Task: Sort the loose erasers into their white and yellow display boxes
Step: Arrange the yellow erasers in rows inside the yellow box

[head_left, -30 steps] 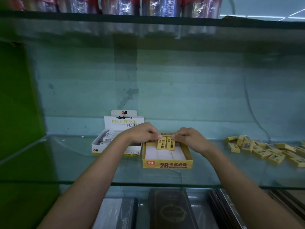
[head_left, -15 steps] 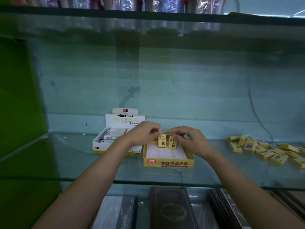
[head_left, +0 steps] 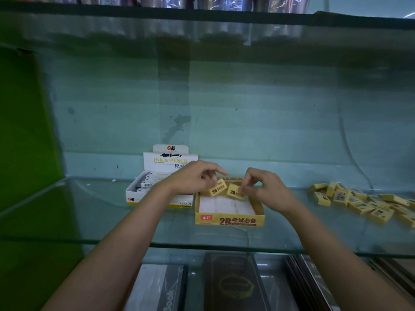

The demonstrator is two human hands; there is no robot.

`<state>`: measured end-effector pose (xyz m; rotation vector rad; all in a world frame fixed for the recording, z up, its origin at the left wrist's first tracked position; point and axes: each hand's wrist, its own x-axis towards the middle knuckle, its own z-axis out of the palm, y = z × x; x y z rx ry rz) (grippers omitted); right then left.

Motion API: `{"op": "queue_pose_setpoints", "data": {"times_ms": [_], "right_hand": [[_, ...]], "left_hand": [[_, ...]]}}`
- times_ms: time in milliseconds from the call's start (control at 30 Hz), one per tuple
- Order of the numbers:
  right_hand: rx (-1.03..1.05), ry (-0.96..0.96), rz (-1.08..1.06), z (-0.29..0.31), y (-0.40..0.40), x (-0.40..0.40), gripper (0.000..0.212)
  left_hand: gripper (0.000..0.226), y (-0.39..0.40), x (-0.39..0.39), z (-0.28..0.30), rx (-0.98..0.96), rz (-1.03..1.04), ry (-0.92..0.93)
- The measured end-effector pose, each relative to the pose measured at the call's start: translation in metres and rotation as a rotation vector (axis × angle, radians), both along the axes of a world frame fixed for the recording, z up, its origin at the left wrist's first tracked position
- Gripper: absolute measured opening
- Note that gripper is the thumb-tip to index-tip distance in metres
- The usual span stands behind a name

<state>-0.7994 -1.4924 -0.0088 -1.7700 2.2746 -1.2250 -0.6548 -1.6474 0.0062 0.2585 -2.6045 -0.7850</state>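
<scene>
- Since a second ago both yellow erasers are tilting outward, no longer standing side by side over the box.
- The left hand [head_left: 193, 179] is pinching one yellow eraser [head_left: 217, 187]; the right hand [head_left: 267, 189] is pinching the other [head_left: 234, 191], both just above the yellow box [head_left: 229, 219].
- They are looking light, stiff and sleeve-wrapped, likely best taken by the short ends.
- Sleeves and box are reading "2B"; the white box [head_left: 170, 159] is reading "INK & PENCIL ERASER".
- A loose pile [head_left: 359, 202] is waiting on the glass shelf [head_left: 89, 221], well right.
</scene>
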Motion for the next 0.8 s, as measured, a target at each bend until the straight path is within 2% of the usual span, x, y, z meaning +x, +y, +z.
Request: {"op": "queue_pose_setpoints", "data": {"times_ms": [100, 200, 367, 567, 700, 800], "right_hand": [[0.111, 0.083, -0.026, -0.002, -0.001, 0.0, 0.019], [0.113, 0.102, -0.037, -0.001, -0.002, 0.0, 0.021], [0.155, 0.202, -0.076, -0.002, -0.002, -0.001, 0.012], [0.272, 0.229, -0.056, -0.001, -0.001, 0.0, 0.018], [0.239, 0.196, -0.044, -0.002, -0.002, 0.0, 0.014], [0.202, 0.213, -0.069, -0.001, -0.003, 0.0, 0.016]], "left_hand": [[0.018, 0.0, 0.0, -0.001, 0.002, 0.014, -0.083], [0.008, 0.0, 0.0, -0.002, -0.071, 0.04, -0.086], [0.016, 0.002, 0.004, 0.001, -0.118, 0.064, -0.125], [0.018, 0.001, 0.005, 0.002, -0.161, 0.095, -0.181], [0.011, -0.005, 0.01, 0.004, -0.207, 0.144, -0.168], [0.015, -0.006, 0.011, 0.003, -0.23, 0.116, -0.194]]}}
